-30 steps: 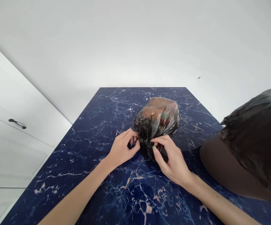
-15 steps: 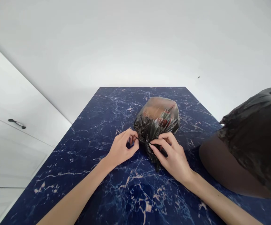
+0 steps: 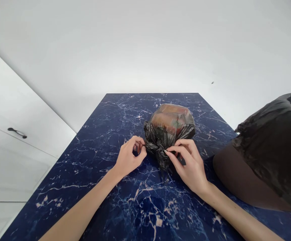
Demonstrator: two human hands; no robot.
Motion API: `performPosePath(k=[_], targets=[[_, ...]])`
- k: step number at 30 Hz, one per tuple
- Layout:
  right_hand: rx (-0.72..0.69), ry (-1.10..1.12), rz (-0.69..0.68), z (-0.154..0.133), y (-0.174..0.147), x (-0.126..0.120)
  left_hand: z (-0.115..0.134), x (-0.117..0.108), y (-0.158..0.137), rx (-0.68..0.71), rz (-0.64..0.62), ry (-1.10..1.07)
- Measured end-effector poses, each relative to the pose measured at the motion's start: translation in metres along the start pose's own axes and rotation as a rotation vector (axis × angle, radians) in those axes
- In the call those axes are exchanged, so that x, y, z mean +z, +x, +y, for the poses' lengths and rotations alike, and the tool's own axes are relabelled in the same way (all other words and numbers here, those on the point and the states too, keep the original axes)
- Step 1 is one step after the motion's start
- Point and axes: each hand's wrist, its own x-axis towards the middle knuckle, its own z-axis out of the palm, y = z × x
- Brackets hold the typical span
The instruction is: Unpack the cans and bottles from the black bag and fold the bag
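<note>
The small black plastic bag (image 3: pixel 169 129) lies on the blue marble table (image 3: pixel 110 134), just beyond your hands. Your left hand (image 3: pixel 129 157) pinches the bag's gathered neck from its left side with curled fingers. Your right hand (image 3: pixel 189 164) pinches the same twisted neck from the bag's right side. A large dark bag (image 3: pixel 268 154) lies to the right of the small bag.
</note>
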Motion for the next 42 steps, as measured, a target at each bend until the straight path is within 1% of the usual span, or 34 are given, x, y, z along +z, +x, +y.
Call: performPosePath(k=[8,12,14,18,21,24,26,30,33,38,42], targets=[[0.001,-0.009,0.119,-0.001,0.005,-0.003,0.001,-0.002,0.005,-0.172,0.099,-0.036],[0.019,-0.002,0.126,-0.001,0.004,-0.003,-0.001,-0.002,0.005,-0.214,0.131,-0.043],[0.023,0.017,0.097,-0.002,0.003,-0.002,-0.001,0.000,0.004,-0.172,0.124,-0.061],[0.004,0.035,0.008,-0.006,-0.001,-0.001,-0.001,0.002,0.000,0.023,0.070,-0.068],[-0.033,-0.005,-0.055,-0.006,-0.003,0.000,-0.001,0.002,-0.002,0.124,0.021,0.022],[-0.050,-0.028,-0.053,-0.004,-0.006,0.000,-0.002,0.002,-0.003,0.169,0.014,0.098],[-0.048,-0.025,-0.037,-0.002,-0.007,0.000,-0.003,0.003,-0.003,0.138,0.035,0.099],[-0.032,0.000,-0.008,-0.002,-0.007,0.000,-0.002,0.003,-0.004,0.028,0.064,0.061],[-0.041,0.024,0.030,-0.004,-0.004,-0.001,-0.002,0.003,-0.002,-0.019,0.088,0.032],[-0.032,0.030,0.099,-0.006,0.001,-0.002,-0.002,0.000,0.000,-0.136,0.155,-0.059],[-0.018,0.038,0.118,-0.005,0.002,-0.002,-0.002,-0.002,0.001,-0.206,0.179,-0.164]])
